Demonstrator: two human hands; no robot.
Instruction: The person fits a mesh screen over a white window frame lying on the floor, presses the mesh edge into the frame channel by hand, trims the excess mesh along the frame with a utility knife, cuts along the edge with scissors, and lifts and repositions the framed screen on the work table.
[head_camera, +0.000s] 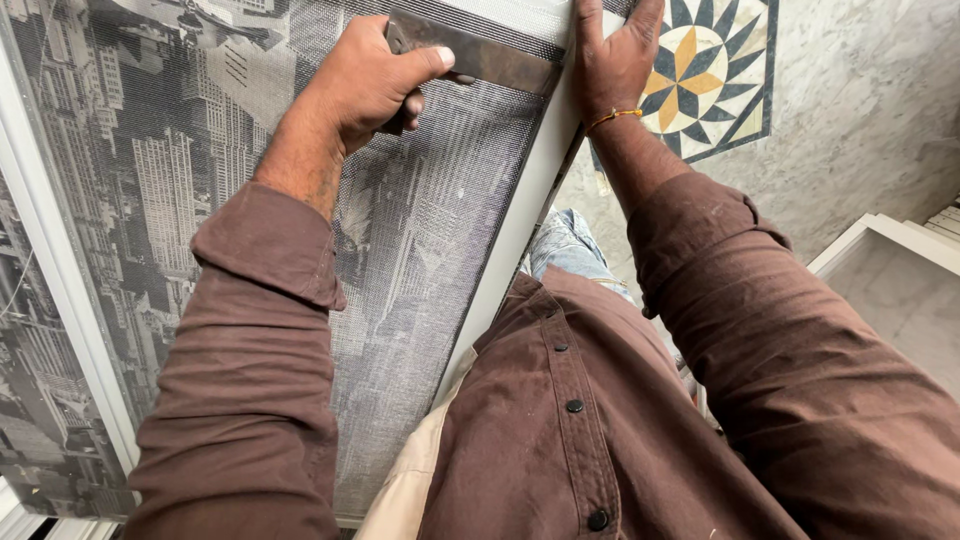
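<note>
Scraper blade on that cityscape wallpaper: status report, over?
Left hand grips scraper blade, flat on cityscape wallpaper. Right hand pressed on white trim. Nothing in the way.

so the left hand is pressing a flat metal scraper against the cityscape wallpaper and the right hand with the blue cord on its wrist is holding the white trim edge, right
Not quite: the cord on the right hand's wrist is orange, not blue, as the head view shows. The rest holds: the left hand presses the flat metal scraper against the cityscape wallpaper, and the right hand holds the white trim edge.

A flat, dull-brown metal scraper blade (480, 58) lies pressed against grey cityscape wallpaper (420, 260) (skyscraper print).
</note>
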